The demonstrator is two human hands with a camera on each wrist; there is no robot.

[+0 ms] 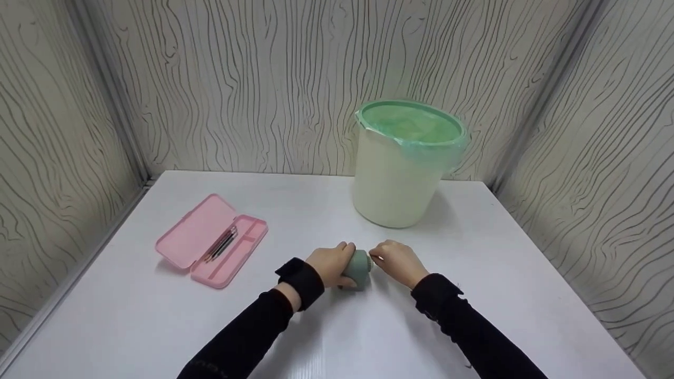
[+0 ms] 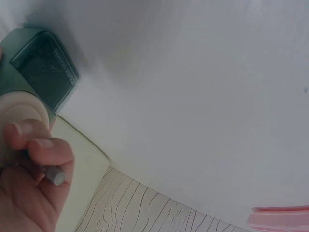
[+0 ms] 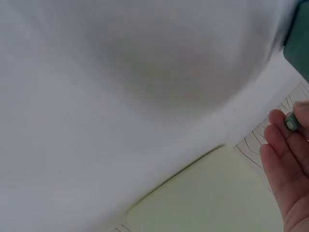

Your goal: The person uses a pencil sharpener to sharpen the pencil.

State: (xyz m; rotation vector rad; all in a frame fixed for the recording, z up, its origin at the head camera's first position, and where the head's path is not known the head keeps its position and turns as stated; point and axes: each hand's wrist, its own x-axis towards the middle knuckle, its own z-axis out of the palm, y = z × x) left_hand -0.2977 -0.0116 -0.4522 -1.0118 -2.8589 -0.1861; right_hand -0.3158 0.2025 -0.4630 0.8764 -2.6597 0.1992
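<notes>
A green crank pencil sharpener (image 1: pixel 357 269) lies near the middle of the white table. My left hand (image 1: pixel 330 266) grips its body from the left, thumb on the near side and fingers over the far side. At its right end, my right hand (image 1: pixel 397 261) pinches the small crank knob (image 3: pixel 291 122) between thumb and fingertips. The left wrist view shows the sharpener's dark see-through shavings drawer (image 2: pixel 46 70) and its round cream crank disc (image 2: pixel 24 107), with the right hand's fingers in front. Any pencil inside the sharpener is hidden.
An open pink pencil case (image 1: pixel 239 255) lies on the table's left side, with several pencils (image 1: pixel 221 245) inside. Behind the hands stands a tall cream bin (image 1: pixel 392 184), lined with a green bag (image 1: pixel 458 150). Wood-patterned panels (image 1: pixel 253 89) enclose the table's back and sides.
</notes>
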